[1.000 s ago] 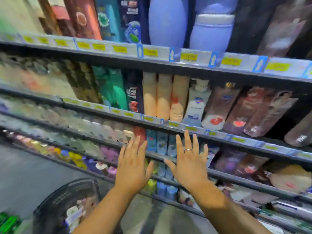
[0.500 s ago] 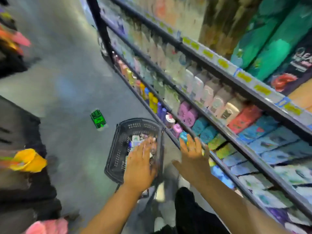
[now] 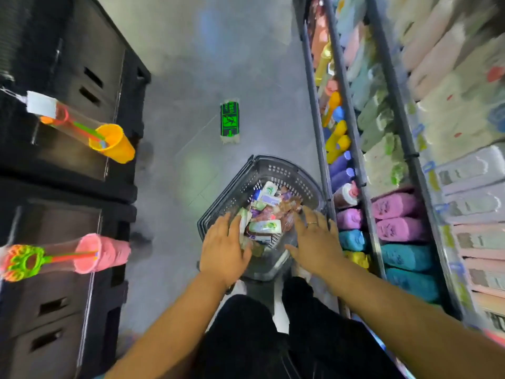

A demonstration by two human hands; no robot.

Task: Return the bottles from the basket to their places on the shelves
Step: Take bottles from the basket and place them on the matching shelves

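Note:
A dark grey plastic basket [image 3: 276, 170] stands on the floor in front of my feet, filled with several bottles and packs [image 3: 266, 212], white, green-labelled, purple and brownish. My left hand [image 3: 222, 250] hovers over the basket's near left side, fingers straight and spread, holding nothing. My right hand [image 3: 315, 242], a ring on one finger, reaches over the basket's near right side, also with fingers extended and empty. The shelves [image 3: 352, 149] run along the right, packed with pink, teal, yellow, purple and pale bottles.
Black crates [image 3: 68, 187] stack along the left, with toy tubes, an orange cup [image 3: 112, 140] and a pink cup [image 3: 101, 253] hanging off them. A green exit marker [image 3: 229, 121] is stuck on the grey floor beyond the basket. My dark trouser legs fill the bottom middle.
My view swung from the shelf front down to the floor. Both hands dropped from shelf height to just above the basket's contents, still empty.

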